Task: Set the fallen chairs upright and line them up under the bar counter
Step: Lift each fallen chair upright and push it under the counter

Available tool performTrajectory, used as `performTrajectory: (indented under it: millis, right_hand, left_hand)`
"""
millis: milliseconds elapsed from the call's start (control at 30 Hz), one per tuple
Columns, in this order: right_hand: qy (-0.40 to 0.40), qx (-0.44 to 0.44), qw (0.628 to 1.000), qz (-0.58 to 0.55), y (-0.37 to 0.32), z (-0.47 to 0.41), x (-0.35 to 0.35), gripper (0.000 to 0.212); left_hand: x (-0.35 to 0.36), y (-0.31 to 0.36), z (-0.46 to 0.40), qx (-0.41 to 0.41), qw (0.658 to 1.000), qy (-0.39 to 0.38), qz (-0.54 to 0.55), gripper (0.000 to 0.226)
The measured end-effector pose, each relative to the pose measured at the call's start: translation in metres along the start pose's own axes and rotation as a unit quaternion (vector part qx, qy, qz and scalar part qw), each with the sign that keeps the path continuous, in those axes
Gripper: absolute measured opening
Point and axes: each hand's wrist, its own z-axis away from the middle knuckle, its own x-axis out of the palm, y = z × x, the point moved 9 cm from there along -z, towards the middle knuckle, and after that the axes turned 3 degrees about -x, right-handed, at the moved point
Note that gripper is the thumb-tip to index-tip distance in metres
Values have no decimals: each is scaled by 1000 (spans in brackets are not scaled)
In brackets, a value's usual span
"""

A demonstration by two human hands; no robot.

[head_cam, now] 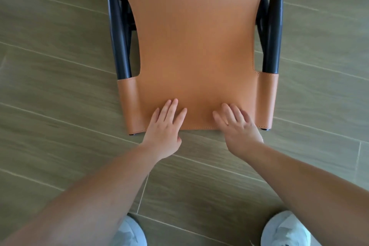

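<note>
While chair [196,46] lies on plank floor [60,78], 2 hands flat, perhaps touching.

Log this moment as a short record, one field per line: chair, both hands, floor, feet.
chair: tan leather chair with black frame, lying on the floor, its leather back facing up
left hand: left hand flat on the leather near its lower edge, fingers spread, not gripping
right hand: right hand flat on the leather beside it, not gripping
floor: grey-green wood-look floor
feet: light shoes at bottom edge
bar counter: not in view
</note>
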Motion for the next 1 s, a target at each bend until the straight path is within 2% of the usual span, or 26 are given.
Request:
performTrajectory:
  millis: [100,167,300,533,633,767,1000]
  right_hand:
    - [39,-3,999,33,3,-8,-2,81]
    - [68,-5,996,50,8,-13,-9,79]
    - [71,4,995,75,11,-19,-8,80]
    - [44,-1,994,96,12,-21,-1,85]
    - [40,-8,995,88,12,-21,-3,88]
    - [22,-22,998,61,13,-16,-11,91]
    - [4,-30,999,20,9,15,-59,83]
  left_hand:
    - [9,-6,-1,4,999,5,-40,111]
    - [7,-12,-6,11,997,23,-70,118]
    - [5,-12,-12,38,990,40,-130,114]
    - [4,-11,-18,28,985,22,-166,109]
    - [1,-11,-16,38,986,10,-162,106]
    - [-9,-12,-14,45,988,-29,-145,112]
    - [-64,-9,13,40,991,-76,-101,109]
